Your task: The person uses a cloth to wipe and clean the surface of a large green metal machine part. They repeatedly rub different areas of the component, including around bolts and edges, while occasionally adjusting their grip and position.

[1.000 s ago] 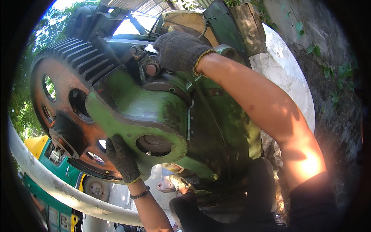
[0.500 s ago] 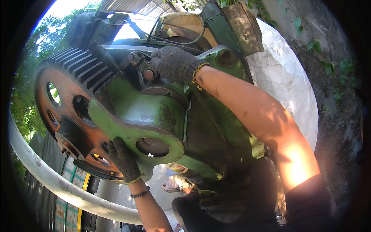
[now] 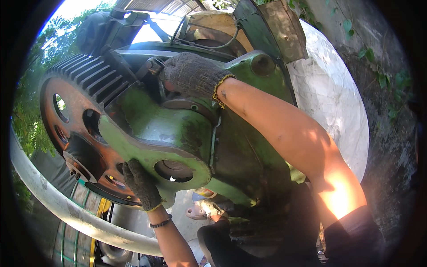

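A green cast machine frame point(image 3: 173, 127) fills the middle of the view, beside a large rust-coloured gear wheel point(image 3: 84, 138) with wide dark teeth. My right hand point(image 3: 193, 73), in a dark knit glove, curls over a bolt point(image 3: 169, 86) with a rusty round head at the top of the frame; the glove hides most of it. Another metal fitting point(image 3: 155, 66) pokes out by its fingertips. My left hand point(image 3: 141, 184), gloved too, lies with outstretched fingers against the frame's lower edge, next to the gear and a round hole point(image 3: 173, 170).
A pale curved pipe point(image 3: 84, 227) bends round the lower left. White sheeting point(image 3: 329, 102) hangs at the right before a rough wall point(image 3: 387, 133) with vines. A tilted metal plate point(image 3: 282, 31) stands at the back. Below, a foot in a sandal point(image 3: 210, 209) shows.
My right hand has shifted slightly left and now covers much of the rusty bolt head, which showed plainly before. My left hand stays in place. The view has tilted a little.
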### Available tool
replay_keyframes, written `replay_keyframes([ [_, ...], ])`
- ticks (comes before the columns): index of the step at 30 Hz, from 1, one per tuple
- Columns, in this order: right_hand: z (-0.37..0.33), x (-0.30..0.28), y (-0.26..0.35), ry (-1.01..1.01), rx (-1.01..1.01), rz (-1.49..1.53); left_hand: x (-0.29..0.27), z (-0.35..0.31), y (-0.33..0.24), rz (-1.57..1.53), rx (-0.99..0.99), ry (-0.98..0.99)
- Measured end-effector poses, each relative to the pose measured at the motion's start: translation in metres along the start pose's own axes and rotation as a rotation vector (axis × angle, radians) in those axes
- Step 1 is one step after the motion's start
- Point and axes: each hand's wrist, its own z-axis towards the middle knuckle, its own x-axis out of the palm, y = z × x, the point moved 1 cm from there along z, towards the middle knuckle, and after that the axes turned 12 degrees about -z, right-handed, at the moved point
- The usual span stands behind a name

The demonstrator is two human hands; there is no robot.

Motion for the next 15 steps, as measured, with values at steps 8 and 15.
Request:
replay_keyframes([
  [8, 0.015, 0.001, 0.004, 0.122, 0.039, -0.100, 0.009, -0.003, -0.028, 0.033, -0.093, 0.021],
  [15, 0.016, -0.017, 0.004, 0.228, -0.326, -0.393, 0.012, -0.003, -0.026, -0.169, -0.033, -0.012],
])
